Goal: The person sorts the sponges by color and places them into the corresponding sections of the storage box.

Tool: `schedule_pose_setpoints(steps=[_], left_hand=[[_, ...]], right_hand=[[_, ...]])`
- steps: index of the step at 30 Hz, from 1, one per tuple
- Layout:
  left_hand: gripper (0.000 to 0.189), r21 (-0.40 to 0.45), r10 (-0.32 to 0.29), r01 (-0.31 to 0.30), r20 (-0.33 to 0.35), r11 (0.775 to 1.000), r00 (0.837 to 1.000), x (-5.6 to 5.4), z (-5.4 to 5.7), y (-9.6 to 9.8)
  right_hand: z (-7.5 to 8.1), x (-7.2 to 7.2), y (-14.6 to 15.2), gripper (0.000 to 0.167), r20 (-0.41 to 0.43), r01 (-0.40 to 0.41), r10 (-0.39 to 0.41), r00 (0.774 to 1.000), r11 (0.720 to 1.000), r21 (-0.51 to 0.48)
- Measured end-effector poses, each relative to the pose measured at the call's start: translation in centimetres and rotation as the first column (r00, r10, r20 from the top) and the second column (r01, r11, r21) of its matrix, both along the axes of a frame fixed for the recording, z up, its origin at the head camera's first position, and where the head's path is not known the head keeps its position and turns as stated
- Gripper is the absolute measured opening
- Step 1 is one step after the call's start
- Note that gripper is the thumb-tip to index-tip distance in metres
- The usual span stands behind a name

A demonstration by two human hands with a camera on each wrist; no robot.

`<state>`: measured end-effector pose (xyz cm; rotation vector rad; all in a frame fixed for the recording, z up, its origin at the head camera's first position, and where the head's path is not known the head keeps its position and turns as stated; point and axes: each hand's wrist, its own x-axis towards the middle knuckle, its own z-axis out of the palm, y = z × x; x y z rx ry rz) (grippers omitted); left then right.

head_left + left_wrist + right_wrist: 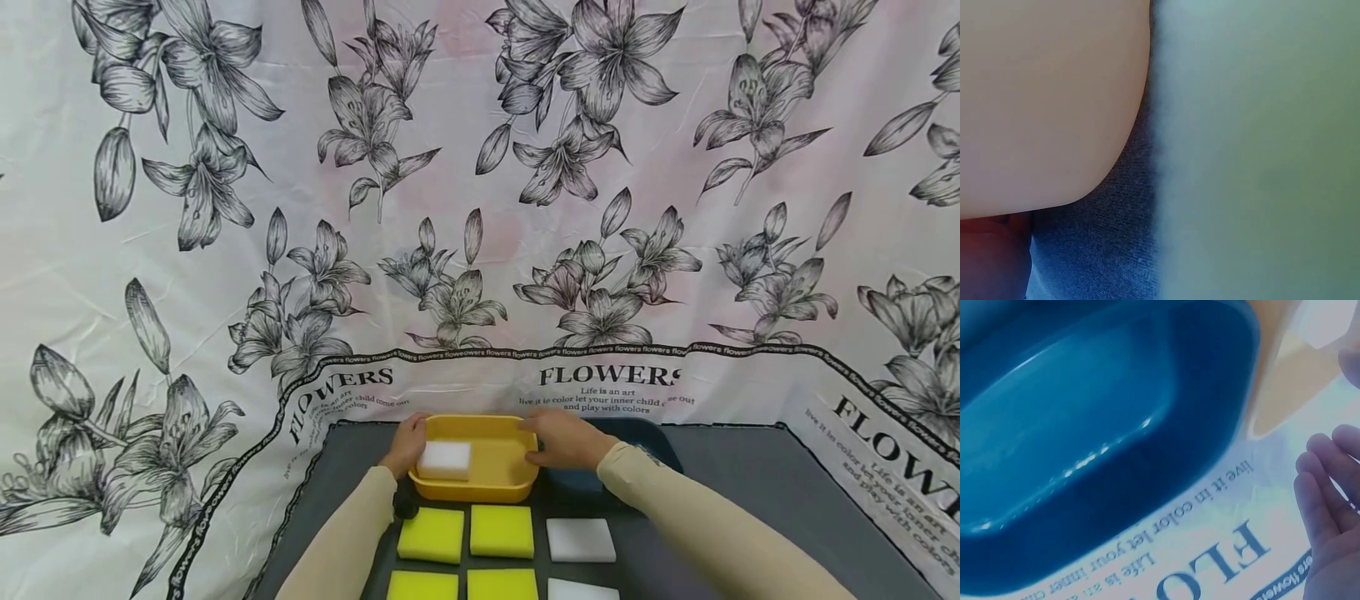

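Observation:
A yellow rectangular tub sits at the back of the table with a white block in its left part. My left hand grips the tub's left rim. At the right rim is my right hand, its thumb and fingers apart. In the right wrist view that hand shows fairly straight fingers beside the yellow tub. A dark blue tub stands under the right wrist, with no block showing in its visible part. The left wrist view is mostly blurred skin and a pale green surface.
In front of the yellow tub lie several yellow sponge blocks in rows. White blocks form a column to their right. The grey tabletop meets a flower-printed curtain behind and at the sides.

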<state>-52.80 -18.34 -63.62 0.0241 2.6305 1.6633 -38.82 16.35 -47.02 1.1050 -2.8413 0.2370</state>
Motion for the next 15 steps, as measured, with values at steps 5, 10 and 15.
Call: schedule_pose_setpoints(steps=[5,10,15], left_hand=[[0.045,-0.023,-0.04,0.039,-0.014,0.999,0.999,1.7,1.8,0.1],[0.045,-0.026,-0.012,0.012,-0.022,1.0,1.0,4.8,5.0,1.1],[0.046,-0.024,0.003,-0.003,0.006,1.0,1.0,6.3,6.5,1.7]], right_hand=[[0.7,1.2,2.2,0.046,-0.012,-0.016,0.016,1.0,1.0,0.016],[0.8,2.5,4.2,0.044,-0.041,-0.033,0.035,0.999,0.999,0.04],[0.8,4.1,6.0,0.044,-0.033,-0.013,0.015,0.999,0.999,0.041]])
